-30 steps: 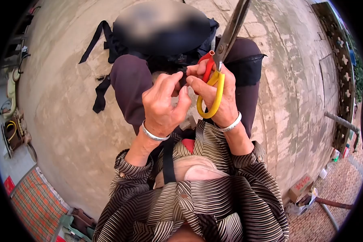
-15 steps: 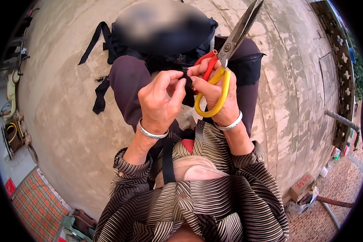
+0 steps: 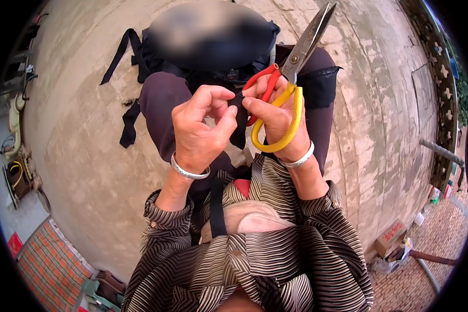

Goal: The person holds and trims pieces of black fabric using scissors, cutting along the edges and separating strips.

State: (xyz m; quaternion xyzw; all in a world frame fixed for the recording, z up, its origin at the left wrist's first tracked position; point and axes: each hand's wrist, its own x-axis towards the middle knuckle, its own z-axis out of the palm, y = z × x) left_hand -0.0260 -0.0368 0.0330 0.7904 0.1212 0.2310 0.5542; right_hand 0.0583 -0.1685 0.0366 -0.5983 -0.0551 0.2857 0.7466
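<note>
My right hand (image 3: pixel 282 122) holds a large pair of scissors (image 3: pixel 295 60) with one red and one yellow handle. Their metal blades point up and away, slightly parted. Its thumb and forefinger also pinch the edge of a piece of black cloth (image 3: pixel 237 122), which hangs down between my knees. Close on the left, my left hand (image 3: pixel 203 125) is raised beside the cloth. A small gap shows between its thumb and forefinger, and nothing is visible in it. Its other fingers are curled and partly hidden.
Dark fabric (image 3: pixel 213 75) lies beyond my knees, partly under a blurred oval. Black straps (image 3: pixel 130 122) trail on the concrete floor (image 3: pixel 88 171). More black cloth (image 3: pixel 320 86) drapes over my right knee. A cardboard box (image 3: pixel 391 238) stands at lower right, a plaid cloth (image 3: pixel 52 265) at lower left.
My left hand has moved slightly left and its thumb and forefinger have parted from the black cloth. The scissors have shifted a little down and to the right in my right hand.
</note>
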